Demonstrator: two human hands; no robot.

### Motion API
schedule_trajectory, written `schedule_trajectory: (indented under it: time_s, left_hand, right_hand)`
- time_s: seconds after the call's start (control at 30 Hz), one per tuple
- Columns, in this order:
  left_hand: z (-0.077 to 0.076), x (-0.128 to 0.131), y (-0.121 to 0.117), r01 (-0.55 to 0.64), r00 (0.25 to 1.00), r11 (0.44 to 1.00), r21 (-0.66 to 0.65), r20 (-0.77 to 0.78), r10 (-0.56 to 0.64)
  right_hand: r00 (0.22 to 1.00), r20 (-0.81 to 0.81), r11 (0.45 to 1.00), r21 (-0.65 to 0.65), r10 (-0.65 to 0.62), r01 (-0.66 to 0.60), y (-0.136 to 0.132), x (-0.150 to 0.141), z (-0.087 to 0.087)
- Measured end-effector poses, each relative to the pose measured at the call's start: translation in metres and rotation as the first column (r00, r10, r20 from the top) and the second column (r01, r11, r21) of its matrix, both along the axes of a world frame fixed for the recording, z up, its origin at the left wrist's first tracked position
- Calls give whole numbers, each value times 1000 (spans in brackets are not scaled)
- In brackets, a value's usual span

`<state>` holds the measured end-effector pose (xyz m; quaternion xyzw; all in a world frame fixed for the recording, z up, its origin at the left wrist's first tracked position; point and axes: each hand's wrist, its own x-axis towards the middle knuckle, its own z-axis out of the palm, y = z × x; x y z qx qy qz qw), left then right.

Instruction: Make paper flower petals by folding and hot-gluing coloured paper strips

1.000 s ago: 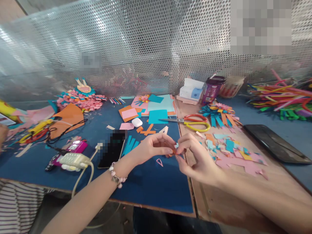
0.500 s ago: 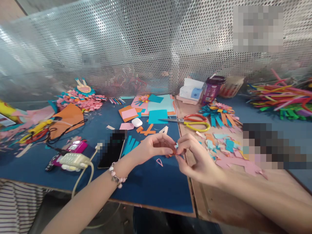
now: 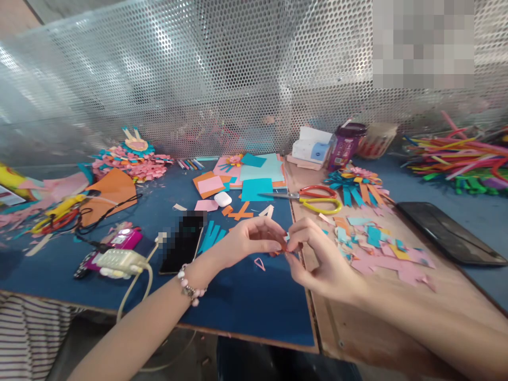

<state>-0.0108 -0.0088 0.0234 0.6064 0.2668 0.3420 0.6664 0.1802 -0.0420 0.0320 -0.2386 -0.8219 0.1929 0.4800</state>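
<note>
My left hand [image 3: 250, 241], with a beaded bracelet on its wrist, pinches a small orange paper piece [image 3: 283, 247] between thumb and fingers. Against the same piece, my right hand [image 3: 317, 259] closes its thumb and forefinger. Most of the paper is hidden by my fingertips, so its shape is unclear. A folded pink paper loop [image 3: 260, 264] lies on the blue tabletop just below my left hand. Teal paper strips [image 3: 212, 236] lie left of that hand, and orange strips [image 3: 241, 212] above it. Scissors [image 3: 301, 196] with red and yellow handles rest beyond my hands, blades pointing left.
A phone [image 3: 182, 243] and a power strip [image 3: 121, 260] with cables are at left. Paper scraps [image 3: 397, 264] and a dark phone [image 3: 452, 233] lie at right. A purple cup [image 3: 347, 145] stands before the perforated metal screen [image 3: 238, 69]. Pipe cleaners [image 3: 468, 153] are heaped at far right.
My hands keep almost the same pinch on the orange paper piece. Another person's hand, at the far left edge a second ago, is out of view now.
</note>
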Motion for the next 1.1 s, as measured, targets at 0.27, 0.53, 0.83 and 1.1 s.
schedule_trajectory:
  time_s: [0.27, 0.53, 0.83, 1.1]
  left_hand:
    - [1, 0, -1, 12, 1000, 1000, 7, 20, -12]
    - [1, 0, 0, 10, 999, 1000, 0, 31, -10]
    - [2, 1, -1, 8, 1000, 1000, -8, 23, -7]
    - [2, 0, -1, 20, 1000, 1000, -3, 20, -20]
  right_hand:
    - [1000, -4, 1000, -8, 2, -2, 1, 1, 1]
    - [1000, 6, 1000, 3, -2, 2, 1, 1, 1]
    - [1000, -3, 1000, -2, -11, 11, 1, 1, 0]
    - [1000, -4, 1000, -3, -10, 10, 0, 1, 0]
